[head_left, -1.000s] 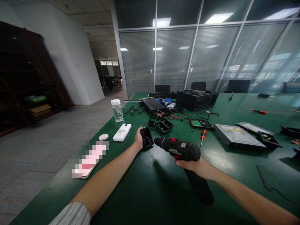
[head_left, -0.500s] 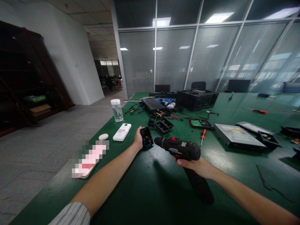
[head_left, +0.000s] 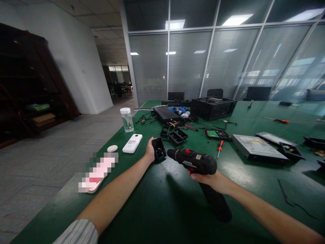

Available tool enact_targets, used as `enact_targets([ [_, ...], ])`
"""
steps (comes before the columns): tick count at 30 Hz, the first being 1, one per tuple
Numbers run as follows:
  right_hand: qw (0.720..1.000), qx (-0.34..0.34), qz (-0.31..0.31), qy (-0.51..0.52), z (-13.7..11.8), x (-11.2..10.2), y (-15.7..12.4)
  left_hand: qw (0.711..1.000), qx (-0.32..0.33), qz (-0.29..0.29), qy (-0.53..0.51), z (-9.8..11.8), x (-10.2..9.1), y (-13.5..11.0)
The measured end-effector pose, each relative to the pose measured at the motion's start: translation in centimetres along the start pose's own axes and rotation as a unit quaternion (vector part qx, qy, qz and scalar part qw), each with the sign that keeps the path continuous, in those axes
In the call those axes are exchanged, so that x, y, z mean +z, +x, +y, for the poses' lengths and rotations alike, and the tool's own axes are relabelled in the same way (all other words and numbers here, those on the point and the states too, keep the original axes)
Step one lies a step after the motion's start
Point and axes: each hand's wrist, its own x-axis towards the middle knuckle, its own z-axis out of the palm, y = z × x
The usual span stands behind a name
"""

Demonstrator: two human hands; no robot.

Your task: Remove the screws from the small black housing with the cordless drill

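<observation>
Table point(head_left: 152, 217): green top, glossy. Along its left edge: bottle point(head_left: 127, 122), upright; white box point(head_left: 132, 144); white disc point(head_left: 112, 148); pink item point(head_left: 100, 169), pixelated. Toward the far end: black case point(head_left: 207, 110). Right side: silver drive point(head_left: 259, 145), orange screwdriver point(head_left: 220, 145) just beside.

1 black drill point(head_left: 196, 160) points at 1 tilted, open black box point(head_left: 159, 149).

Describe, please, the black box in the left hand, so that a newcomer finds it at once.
On the green table, look just nearer than the cluster of black frames. There the left hand holds an open black box, at the tip of a power drill. Unlike the frames, it is in a hand and has shiny bits inside.
</observation>
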Motion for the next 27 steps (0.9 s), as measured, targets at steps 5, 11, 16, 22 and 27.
enact_targets([
  [5,1.000,0.006,-0.001,0.000,0.12,0.06,0.05,1.000,-0.002,0.007,-0.004,0.08,0.21,-0.19],
  [11,1.000,0.017,0.000,-0.004,0.14,0.10,0.03,1.000,-0.015,0.019,-0.011,0.22,0.44,-0.38],
  [16,1.000,0.011,-0.003,-0.011,0.23,-0.07,0.02,1.000,-0.013,0.007,0.009,0.16,0.37,-0.37],
  [22,1.000,0.005,-0.003,-0.006,0.24,0.02,0.15,1.000,-0.005,-0.009,0.012,0.14,0.34,-0.41],
  [27,1.000,0.005,0.007,0.012,0.30,0.22,0.11,1.000,-0.005,-0.010,0.008,0.15,0.35,-0.41],
])
